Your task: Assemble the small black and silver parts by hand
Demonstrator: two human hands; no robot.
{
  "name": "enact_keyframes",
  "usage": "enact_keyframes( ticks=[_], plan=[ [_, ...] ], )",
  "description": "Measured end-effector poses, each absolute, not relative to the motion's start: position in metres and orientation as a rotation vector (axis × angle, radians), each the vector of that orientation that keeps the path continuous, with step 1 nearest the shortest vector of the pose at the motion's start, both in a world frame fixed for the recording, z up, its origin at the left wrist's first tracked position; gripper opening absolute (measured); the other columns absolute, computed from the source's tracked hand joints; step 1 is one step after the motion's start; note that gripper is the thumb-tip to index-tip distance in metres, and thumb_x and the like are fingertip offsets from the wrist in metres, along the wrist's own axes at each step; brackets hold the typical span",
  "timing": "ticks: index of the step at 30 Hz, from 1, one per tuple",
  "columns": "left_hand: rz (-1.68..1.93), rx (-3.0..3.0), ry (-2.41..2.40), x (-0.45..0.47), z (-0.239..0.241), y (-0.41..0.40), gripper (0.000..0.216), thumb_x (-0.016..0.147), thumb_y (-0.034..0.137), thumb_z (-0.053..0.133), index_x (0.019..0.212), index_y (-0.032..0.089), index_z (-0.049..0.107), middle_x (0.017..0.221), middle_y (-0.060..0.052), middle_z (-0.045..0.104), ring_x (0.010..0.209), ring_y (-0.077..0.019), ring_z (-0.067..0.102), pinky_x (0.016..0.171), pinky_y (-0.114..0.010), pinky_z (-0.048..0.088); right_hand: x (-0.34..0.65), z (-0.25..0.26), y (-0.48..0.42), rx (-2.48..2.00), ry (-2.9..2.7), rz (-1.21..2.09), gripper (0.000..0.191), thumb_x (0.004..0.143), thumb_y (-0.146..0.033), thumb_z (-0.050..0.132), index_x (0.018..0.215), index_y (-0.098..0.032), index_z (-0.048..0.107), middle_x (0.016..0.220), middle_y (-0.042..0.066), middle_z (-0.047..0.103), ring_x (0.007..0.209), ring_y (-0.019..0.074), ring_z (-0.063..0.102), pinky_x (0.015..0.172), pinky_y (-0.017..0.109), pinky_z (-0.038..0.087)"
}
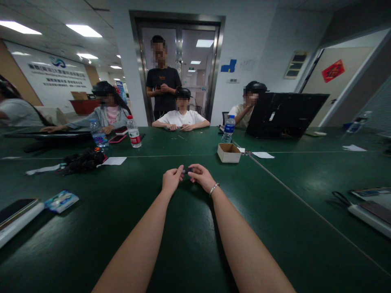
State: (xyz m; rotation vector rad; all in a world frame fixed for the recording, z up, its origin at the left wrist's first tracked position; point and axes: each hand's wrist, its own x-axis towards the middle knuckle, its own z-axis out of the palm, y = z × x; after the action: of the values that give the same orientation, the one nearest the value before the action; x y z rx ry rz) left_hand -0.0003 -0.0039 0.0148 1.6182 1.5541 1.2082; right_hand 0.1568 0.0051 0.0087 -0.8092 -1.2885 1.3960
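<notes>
Both my arms stretch forward over the dark green table [189, 244]. My left hand [171, 180] and my right hand [200, 176] meet fingertip to fingertip at the table's middle, pinching a small dark object [187, 171] between them. Its shape is too small to make out. A thin bracelet [214, 189] sits on my right wrist. A small open cardboard box [229, 153] stands just beyond my right hand.
Three people sit at the far side and one stands by the door. Water bottles [133, 132] [229, 129], a red phone [117, 138], papers [113, 161], a black bundle [82, 160], a black laptop [282, 115] and books [18, 215] lie around.
</notes>
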Motion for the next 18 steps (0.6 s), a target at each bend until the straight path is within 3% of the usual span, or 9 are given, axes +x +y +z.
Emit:
enact_keyframes(
  ticks=[18],
  plan=[
    [1.194, 1.551, 1.657, 0.0035, 0.0211, -0.0124, 0.052, 0.077, 0.062, 0.040, 0.060, 0.019, 0.063, 0.058, -0.004, 0.063, 0.055, -0.0176, 0.056, 0.056, -0.028, 0.038, 0.1566, 0.0094, 0.0057, -0.811, -1.304, 1.391, 0.039, 0.058, -0.026, 0.076, 0.091, -0.019, 0.057, 0.070, -0.004, 0.059, 0.046, 0.0050, 0.052, 0.046, 0.020, 0.041]
  ],
)
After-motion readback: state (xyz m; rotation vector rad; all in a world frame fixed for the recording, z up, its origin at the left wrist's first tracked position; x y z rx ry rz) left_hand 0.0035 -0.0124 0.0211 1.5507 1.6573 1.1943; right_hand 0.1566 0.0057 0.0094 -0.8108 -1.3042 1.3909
